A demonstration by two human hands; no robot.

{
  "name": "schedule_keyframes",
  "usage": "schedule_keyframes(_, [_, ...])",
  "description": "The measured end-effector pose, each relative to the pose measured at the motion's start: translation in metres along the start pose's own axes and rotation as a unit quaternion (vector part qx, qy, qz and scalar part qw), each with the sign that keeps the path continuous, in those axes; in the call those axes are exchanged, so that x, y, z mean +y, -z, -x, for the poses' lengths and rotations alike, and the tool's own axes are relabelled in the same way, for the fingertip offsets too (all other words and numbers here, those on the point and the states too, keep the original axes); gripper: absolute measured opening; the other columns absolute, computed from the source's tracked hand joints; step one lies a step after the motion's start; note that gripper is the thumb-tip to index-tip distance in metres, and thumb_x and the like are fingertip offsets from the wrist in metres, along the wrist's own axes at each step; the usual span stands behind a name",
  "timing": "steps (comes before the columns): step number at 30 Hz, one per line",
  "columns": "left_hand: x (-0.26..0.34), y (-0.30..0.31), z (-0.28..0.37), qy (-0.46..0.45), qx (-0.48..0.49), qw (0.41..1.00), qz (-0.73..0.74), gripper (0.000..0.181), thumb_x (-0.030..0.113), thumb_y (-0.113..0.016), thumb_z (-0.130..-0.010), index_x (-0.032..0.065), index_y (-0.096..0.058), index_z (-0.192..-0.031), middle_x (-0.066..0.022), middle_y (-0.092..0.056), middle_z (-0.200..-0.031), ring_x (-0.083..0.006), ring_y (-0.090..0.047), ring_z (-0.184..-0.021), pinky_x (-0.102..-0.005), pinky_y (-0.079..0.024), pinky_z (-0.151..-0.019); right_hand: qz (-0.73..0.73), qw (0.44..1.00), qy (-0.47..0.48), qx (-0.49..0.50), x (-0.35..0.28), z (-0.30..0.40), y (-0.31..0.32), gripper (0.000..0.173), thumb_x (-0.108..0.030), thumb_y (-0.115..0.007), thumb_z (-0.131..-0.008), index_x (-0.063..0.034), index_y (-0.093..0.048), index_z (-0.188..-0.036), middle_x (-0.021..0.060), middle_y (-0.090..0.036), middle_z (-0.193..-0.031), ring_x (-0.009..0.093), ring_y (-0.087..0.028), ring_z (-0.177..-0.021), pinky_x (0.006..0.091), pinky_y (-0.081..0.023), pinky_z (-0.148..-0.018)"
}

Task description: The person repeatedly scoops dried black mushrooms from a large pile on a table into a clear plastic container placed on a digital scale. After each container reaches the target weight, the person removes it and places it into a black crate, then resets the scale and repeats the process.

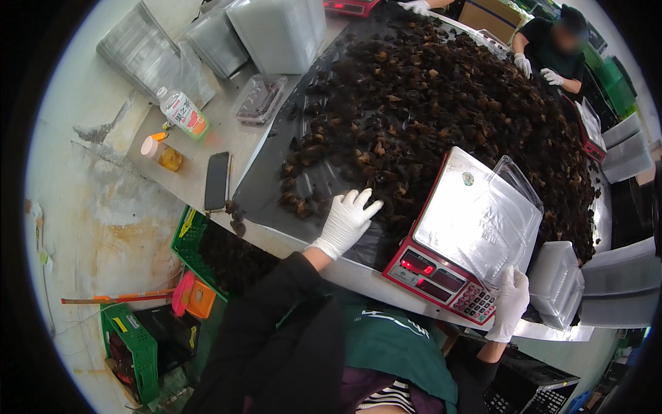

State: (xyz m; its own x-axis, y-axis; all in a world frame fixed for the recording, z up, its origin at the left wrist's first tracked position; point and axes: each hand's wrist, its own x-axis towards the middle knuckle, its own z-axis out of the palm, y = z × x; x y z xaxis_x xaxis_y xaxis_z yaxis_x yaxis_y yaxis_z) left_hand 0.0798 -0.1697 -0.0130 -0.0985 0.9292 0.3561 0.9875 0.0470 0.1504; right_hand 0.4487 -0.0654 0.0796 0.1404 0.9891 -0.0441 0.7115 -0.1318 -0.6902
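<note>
My left hand [349,222], in a white glove, is at the near edge of a big spread of dark brown pieces [414,119] that look like wood ear mushrooms. Its fingers are apart and its fingertips touch the pieces; the palm is hidden. My right hand [509,297], gloved too, pinches the near corner of a clear plastic container [496,243], which lies over the metal pan [455,207] of a red digital scale [439,282]. Glare blurs the container's outline. Another clear container or lid [520,181] shows beyond the pan.
Stacked clear trays [556,284] stand right of the scale. A phone [217,181], a jar [163,153], a drink bottle [183,114] and a filled clear box [258,98] are at left. A co-worker [553,49] is across the table. A green crate [186,238] sits below.
</note>
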Motion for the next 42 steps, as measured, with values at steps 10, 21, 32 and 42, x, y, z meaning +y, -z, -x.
schedule_keyframes(10, [-0.036,0.003,-0.054,0.118,0.091,0.964,0.222,0.010,0.007,-0.062,-0.076,0.0115,-0.070,-0.081,-0.0047,-0.063,-0.084,-0.0253,-0.065,-0.076,-0.0347,-0.052,-0.065,-0.160,0.987,-0.005,-0.015,-0.029,0.002,-0.008,0.030,-0.024,-0.061,-0.099,0.0036,-0.065,-0.108,-0.0010,-0.060,-0.078,0.003,-0.048,-0.062,0.0204,-0.040,-0.053])
schedule_keyframes(21, [0.125,0.079,-0.138,-0.230,0.115,0.924,0.284,0.009,0.010,-0.067,-0.073,0.0093,-0.066,-0.082,-0.0046,-0.064,-0.096,-0.0219,-0.064,-0.083,-0.0339,-0.053,-0.071,-0.103,0.993,0.036,-0.038,-0.047,-0.003,-0.025,0.036,-0.023,-0.063,-0.095,0.0055,-0.062,-0.119,0.0080,-0.068,-0.092,0.008,-0.060,-0.078,0.0227,-0.050,-0.067])
schedule_keyframes(32, [0.066,0.093,-0.133,-0.172,0.076,0.903,0.387,0.032,0.022,-0.077,-0.076,0.0063,-0.072,-0.103,-0.0148,-0.065,-0.116,-0.0336,-0.060,-0.110,-0.0417,-0.047,-0.097,-0.133,0.989,0.014,-0.055,-0.053,-0.004,-0.021,0.036,-0.023,-0.062,-0.098,0.0031,-0.060,-0.123,0.0044,-0.062,-0.080,0.007,-0.057,-0.066,0.0222,-0.047,-0.057])
schedule_keyframes(42, [-0.116,-0.001,-0.066,0.201,-0.040,0.979,0.021,0.067,0.062,-0.061,-0.084,0.0310,-0.050,-0.142,-0.0154,-0.046,-0.146,-0.0398,-0.043,-0.131,-0.0506,-0.038,-0.105,-0.114,0.989,0.087,-0.032,-0.046,0.001,-0.023,0.034,-0.018,-0.064,-0.096,0.0035,-0.059,-0.121,0.0107,-0.066,-0.083,0.011,-0.060,-0.063,0.0257,-0.049,-0.058])
